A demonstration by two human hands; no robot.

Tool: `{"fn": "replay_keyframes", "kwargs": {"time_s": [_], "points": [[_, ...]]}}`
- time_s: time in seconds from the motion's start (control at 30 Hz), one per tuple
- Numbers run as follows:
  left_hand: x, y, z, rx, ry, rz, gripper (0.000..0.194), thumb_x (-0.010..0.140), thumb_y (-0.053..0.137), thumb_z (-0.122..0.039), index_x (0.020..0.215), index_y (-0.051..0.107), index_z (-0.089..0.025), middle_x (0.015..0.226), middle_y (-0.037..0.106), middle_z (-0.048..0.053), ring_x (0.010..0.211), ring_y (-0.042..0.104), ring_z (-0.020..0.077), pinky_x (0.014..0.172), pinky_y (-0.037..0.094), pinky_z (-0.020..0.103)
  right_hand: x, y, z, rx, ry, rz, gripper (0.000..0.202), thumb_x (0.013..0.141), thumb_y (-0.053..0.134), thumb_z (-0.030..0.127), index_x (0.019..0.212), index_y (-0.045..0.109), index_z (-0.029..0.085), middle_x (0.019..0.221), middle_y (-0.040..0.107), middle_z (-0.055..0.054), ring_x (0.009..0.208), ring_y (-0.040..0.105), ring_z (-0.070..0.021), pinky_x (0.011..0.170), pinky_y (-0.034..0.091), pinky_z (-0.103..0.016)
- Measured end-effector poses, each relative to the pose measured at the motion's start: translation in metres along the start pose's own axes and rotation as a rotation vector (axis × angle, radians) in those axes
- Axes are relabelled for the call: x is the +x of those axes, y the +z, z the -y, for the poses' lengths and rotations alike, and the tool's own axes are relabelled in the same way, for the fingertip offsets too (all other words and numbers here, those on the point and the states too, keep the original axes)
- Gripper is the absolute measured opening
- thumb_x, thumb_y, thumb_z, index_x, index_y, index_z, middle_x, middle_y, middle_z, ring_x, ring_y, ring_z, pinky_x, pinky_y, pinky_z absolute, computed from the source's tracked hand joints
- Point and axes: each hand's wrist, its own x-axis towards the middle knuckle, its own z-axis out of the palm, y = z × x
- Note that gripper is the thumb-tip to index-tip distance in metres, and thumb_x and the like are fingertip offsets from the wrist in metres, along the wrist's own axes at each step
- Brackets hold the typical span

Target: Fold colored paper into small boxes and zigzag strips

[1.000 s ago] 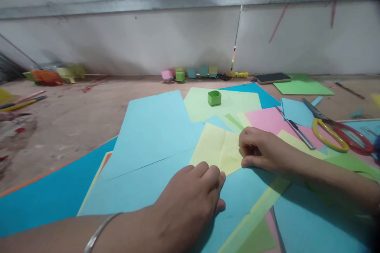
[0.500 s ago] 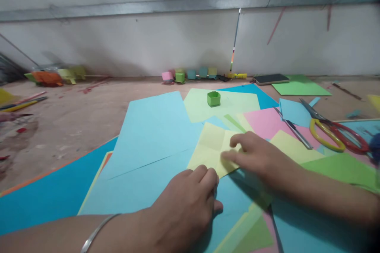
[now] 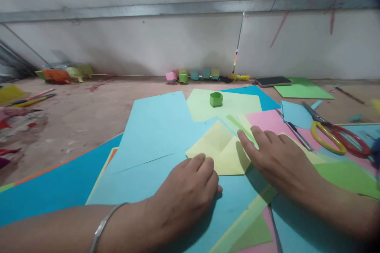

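A pale yellow sheet of paper [image 3: 221, 146], creased across its middle, lies on light blue paper [image 3: 154, 126]. At its near left edge is my left hand [image 3: 190, 189], fingers curled together over the edge and the thumb mostly hidden. My right hand [image 3: 279, 158] is beside the sheet's right edge with thumb and index finger apart, holding nothing. Its fingertips hover over or near the paper; contact cannot be made out. Beyond the sheet, a small green paper box [image 3: 216, 99] stands on pale green paper [image 3: 196, 104].
Scissors [image 3: 329, 136] with yellow and red handles and a cutter knife [image 3: 297, 132] lie at the right on coloured papers. A phone [image 3: 273, 82], a yellow glue stick [image 3: 240, 77] and small paper cubes [image 3: 183, 77] line the wall. Pencils [image 3: 32, 101] lie at the left.
The yellow sheet has turned, so one corner now points away from me. My right hand has drawn back to the right off the sheet. My left hand stays at its near edge.
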Motion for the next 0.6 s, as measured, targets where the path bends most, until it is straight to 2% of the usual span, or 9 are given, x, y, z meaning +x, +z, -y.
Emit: {"fn": "replay_keyframes", "kwargs": {"time_s": [0.1,0.17,0.27,0.33,0.4,0.47,0.53,0.6], "points": [[0.005,-0.001,0.006,0.007,-0.073,0.086,0.018,0.093,0.046,-0.013,0.08,0.058,-0.015,0.074,0.058,0.006,0.065,0.05,0.0194,0.058,0.048,0.034,0.0,-0.001,0.002,0.116,-0.055,-0.036,0.037,0.077,0.04,-0.006,0.093,0.067,0.011,0.1,0.069,-0.021,0.063,0.058,-0.0257,0.054,0.036,-0.037],[0.009,0.001,0.009,0.022,-0.109,0.101,0.015,0.091,0.046,-0.009,0.085,0.059,-0.015,0.079,0.06,0.007,0.071,0.053,0.0211,0.065,0.051,0.038,-0.002,-0.004,0.003,0.179,-0.115,-0.101,0.033,0.08,0.04,-0.006,0.081,0.067,0.013,0.102,0.069,-0.02,0.069,0.06,-0.0258,0.057,0.039,-0.038],[0.011,0.005,0.01,0.081,-0.139,0.065,0.018,0.09,0.044,-0.007,0.091,0.061,-0.011,0.099,0.063,0.015,0.092,0.056,0.0273,0.081,0.05,0.047,-0.006,-0.01,0.005,0.219,-0.192,-0.221,0.033,0.087,0.041,-0.002,0.083,0.069,0.014,0.106,0.07,-0.017,0.084,0.061,-0.0278,0.065,0.043,-0.04],[0.008,0.007,0.007,0.095,-0.146,0.065,0.022,0.088,0.042,-0.002,0.097,0.061,-0.008,0.109,0.061,0.018,0.1,0.055,0.0289,0.085,0.049,0.047,-0.007,-0.015,0.008,0.255,-0.256,-0.255,0.032,0.088,0.042,0.0,0.085,0.07,0.015,0.107,0.07,-0.016,0.093,0.06,-0.0299,0.073,0.044,-0.044],[0.004,0.007,0.001,0.066,-0.128,0.088,0.025,0.086,0.04,0.0,0.097,0.06,-0.009,0.102,0.062,0.015,0.091,0.056,0.0263,0.079,0.05,0.043,-0.008,-0.017,0.015,0.315,-0.332,-0.23,0.031,0.089,0.043,0.001,0.083,0.069,0.016,0.101,0.071,-0.014,0.095,0.06,-0.0298,0.08,0.042,-0.048],[0.0,0.005,-0.006,0.03,-0.092,0.119,0.024,0.085,0.039,-0.001,0.093,0.059,-0.011,0.089,0.062,0.011,0.078,0.055,0.0234,0.069,0.051,0.039,-0.007,-0.017,0.021,0.389,-0.384,-0.185,0.031,0.088,0.042,0.001,0.078,0.067,0.016,0.088,0.07,-0.012,0.086,0.06,-0.0267,0.081,0.041,-0.048],[-0.002,0.001,-0.01,0.014,-0.072,0.142,0.022,0.087,0.039,-0.003,0.093,0.059,-0.011,0.084,0.061,0.01,0.072,0.055,0.0227,0.063,0.05,0.038,-0.007,-0.013,0.025,0.49,-0.384,-0.169,0.033,0.089,0.04,0.001,0.075,0.065,0.017,0.074,0.066,-0.008,0.073,0.057,-0.0224,0.078,0.041,-0.046],[-0.004,-0.001,-0.012,0.011,-0.066,0.147,0.022,0.092,0.04,-0.008,0.096,0.061,-0.008,0.086,0.064,0.012,0.074,0.058,0.0241,0.063,0.05,0.038,-0.006,-0.005,0.023,0.622,-0.349,-0.168,0.033,0.09,0.038,0.002,0.076,0.063,0.017,0.068,0.061,-0.005,0.066,0.054,-0.0194,0.074,0.041,-0.042]]}}
